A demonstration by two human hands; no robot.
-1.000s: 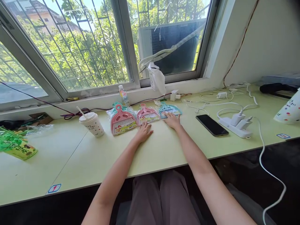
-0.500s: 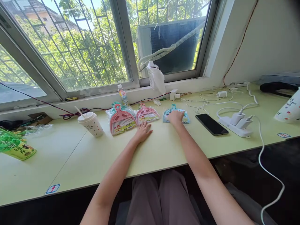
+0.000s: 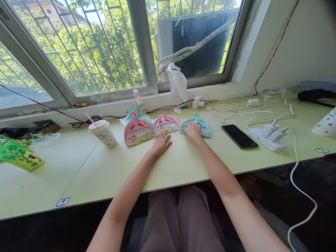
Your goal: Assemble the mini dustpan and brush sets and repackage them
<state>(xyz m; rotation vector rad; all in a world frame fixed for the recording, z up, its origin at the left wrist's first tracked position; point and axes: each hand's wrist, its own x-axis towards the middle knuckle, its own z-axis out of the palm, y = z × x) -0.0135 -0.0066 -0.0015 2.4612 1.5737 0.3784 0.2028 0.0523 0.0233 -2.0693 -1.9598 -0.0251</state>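
My left hand [image 3: 161,143] lies flat on the table, fingers apart, with its fingertips at the lower edge of a small pink dustpan-and-brush set [image 3: 166,122]. To the left of that set is a larger pink dustpan-and-brush set [image 3: 137,126] in clear plastic, with teal showing behind it. My right hand [image 3: 193,131] rests open on the left front of a small teal dustpan-and-brush set [image 3: 204,127], its fingers stretched forward and covering part of the set. Neither hand is closed around anything.
A paper cup with straw [image 3: 103,133] and a bottle [image 3: 139,101] stand on the left. On the right lie a black phone [image 3: 238,135] and a white power strip [image 3: 266,139] with plugs and cables. A green snack bag [image 3: 22,157] is far left. The table edge [image 3: 178,184] runs before my legs.
My right hand has loosened from a closed shape to outstretched fingers and shifted slightly left on the teal set. My left hand stays flat. The view has tilted a little.
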